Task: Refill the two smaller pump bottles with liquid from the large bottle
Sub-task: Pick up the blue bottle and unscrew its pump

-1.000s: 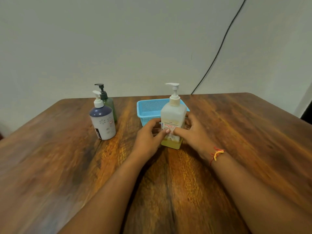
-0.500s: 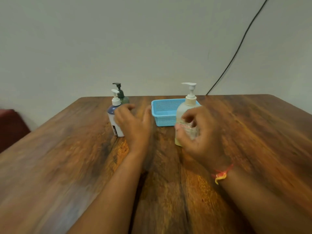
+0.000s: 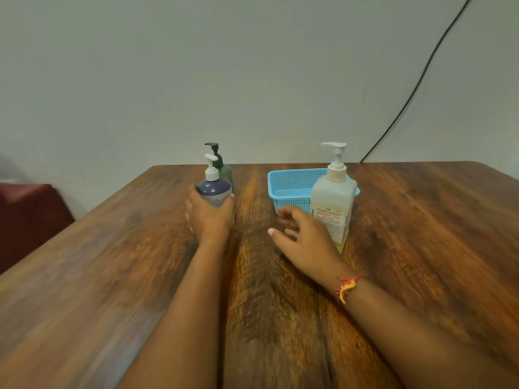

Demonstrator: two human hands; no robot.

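Holding: my left hand point(image 3: 209, 217) grips the navy pump bottle point(image 3: 214, 189) low on its body. The fingers curl round its left side and the thumb presses its right side.
Navy pump bottle: it is small, with a dark blue shoulder, a white lower body and a white pump still on. It stands upright on the bench point(image 3: 421, 220), left of centre and towards the far edge.
Right hand: my right hand point(image 3: 302, 237) holds nothing. Its fingers are loose and slightly spread, and the thumb points left. It hovers low over the bench just left of the large bottle point(image 3: 332, 203) and overlaps that bottle's lower left corner in my view. I cannot tell whether they touch.
Large bottle: it is pale and translucent, with a white pump fitted and a label in red lettering. It stands upright with yellowish liquid showing at its base, directly in front of the right end of the basket point(image 3: 289, 183).
Green pump bottle point(image 3: 226, 172): it is small and dark with a black pump. It stands upright just behind the navy one, which partly hides it.
Basket: it is light blue perforated plastic. It sits near the far edge, to the right of the two small bottles.
Wrist: a red and yellow thread point(image 3: 346, 286) is tied round my right wrist.
Surroundings: a black cable point(image 3: 415, 88) runs down the wall point(image 3: 196, 66) to the far edge of the bench. A dark red seat point(image 3: 28, 214) stands at the left.
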